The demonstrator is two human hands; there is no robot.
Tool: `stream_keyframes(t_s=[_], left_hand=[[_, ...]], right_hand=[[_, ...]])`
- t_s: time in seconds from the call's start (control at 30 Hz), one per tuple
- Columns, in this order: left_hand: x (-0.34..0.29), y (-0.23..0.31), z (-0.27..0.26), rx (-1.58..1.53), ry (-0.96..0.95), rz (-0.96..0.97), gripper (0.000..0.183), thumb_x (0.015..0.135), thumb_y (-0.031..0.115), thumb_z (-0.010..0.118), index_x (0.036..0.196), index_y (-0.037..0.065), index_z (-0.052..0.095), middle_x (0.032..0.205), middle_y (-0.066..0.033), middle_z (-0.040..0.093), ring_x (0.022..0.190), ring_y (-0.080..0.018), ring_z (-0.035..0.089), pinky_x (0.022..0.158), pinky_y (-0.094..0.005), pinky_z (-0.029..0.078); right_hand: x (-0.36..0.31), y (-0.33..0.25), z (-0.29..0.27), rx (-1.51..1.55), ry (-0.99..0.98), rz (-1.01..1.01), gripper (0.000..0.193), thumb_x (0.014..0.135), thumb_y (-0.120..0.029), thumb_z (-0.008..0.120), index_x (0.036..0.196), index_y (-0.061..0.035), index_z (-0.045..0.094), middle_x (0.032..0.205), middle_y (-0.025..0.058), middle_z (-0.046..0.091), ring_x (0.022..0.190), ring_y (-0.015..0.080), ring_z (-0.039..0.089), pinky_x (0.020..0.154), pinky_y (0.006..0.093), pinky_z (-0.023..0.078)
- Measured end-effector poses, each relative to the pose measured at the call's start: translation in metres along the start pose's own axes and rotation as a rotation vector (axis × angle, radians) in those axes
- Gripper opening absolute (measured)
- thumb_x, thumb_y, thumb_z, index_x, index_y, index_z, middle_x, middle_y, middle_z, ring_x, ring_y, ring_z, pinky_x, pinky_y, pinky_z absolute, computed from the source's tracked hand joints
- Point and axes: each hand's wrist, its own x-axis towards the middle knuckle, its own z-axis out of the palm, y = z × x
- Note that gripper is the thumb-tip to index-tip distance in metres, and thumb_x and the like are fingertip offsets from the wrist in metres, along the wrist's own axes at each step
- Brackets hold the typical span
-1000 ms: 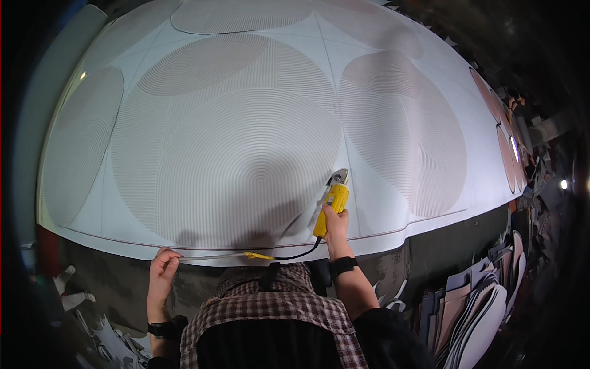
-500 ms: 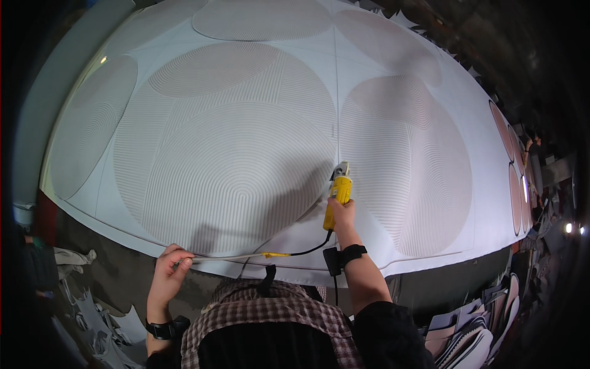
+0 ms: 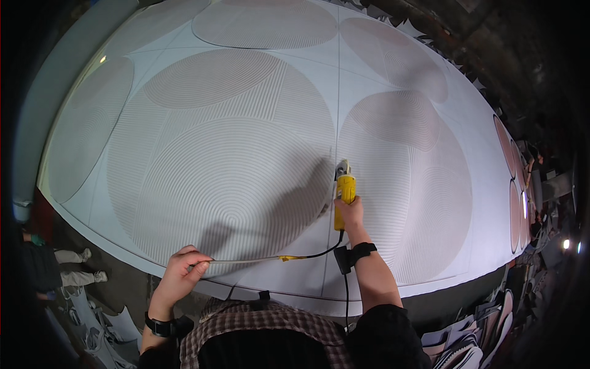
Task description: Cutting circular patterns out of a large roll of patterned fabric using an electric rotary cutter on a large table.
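Observation:
My right hand [image 3: 351,212] is wrapped round a yellow electric handheld cutter [image 3: 345,189]. Its metal head [image 3: 343,166] points away from me, on a line between two large patterned ovals. Those ovals, a left one [image 3: 239,166] and a right one [image 3: 430,209], are ribbed with pale grey-beige lines on a wide white sheet [image 3: 295,283]. From the cutter's rear a cord [image 3: 246,261], dark and then pale with yellow tape between, curves left to my left hand [image 3: 184,270], whose thumb and fingers pinch it just above the sheet. How the blade meets the sheet is too small to make out.
A thick grey roll [image 3: 55,92] runs along the left edge. Reddish ovals [image 3: 515,215] lie at the far right. Offcuts are heaped at lower left [image 3: 101,332] and lower right [image 3: 473,338]. Another person's legs [image 3: 77,267] show at left.
My right hand and the cutter have moved farther forward along the line between the ovals. My left hand has come along with the cord, and the whole view has shifted forward.

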Motion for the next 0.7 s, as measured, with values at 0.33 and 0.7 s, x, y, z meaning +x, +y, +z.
stream_keyframes(t_s=[0.33,0.7], left_hand=[[0.053,0.008,0.006,0.057,-0.061,0.069,0.010,0.082,0.006,0.064,0.090,0.001,0.066,0.071,-0.0055,0.055,0.063,-0.0165,0.052,0.057,-0.0279,0.043],[0.127,0.016,0.014,0.090,-0.084,0.134,0.013,0.083,0.010,0.064,0.093,0.002,0.066,0.074,-0.0081,0.056,0.060,-0.0204,0.053,0.055,-0.0288,0.043]], right_hand=[[0.056,-0.026,0.000,-0.123,-0.073,-0.023,0.055,0.065,-0.022,0.076,0.105,0.0058,0.051,0.091,0.0190,0.063,0.082,0.0276,0.064,0.071,0.0357,0.050],[0.115,-0.071,0.006,-0.252,-0.074,-0.118,0.050,0.064,-0.023,0.074,0.100,0.0056,0.054,0.087,0.0203,0.064,0.079,0.0298,0.065,0.070,0.0367,0.050]])
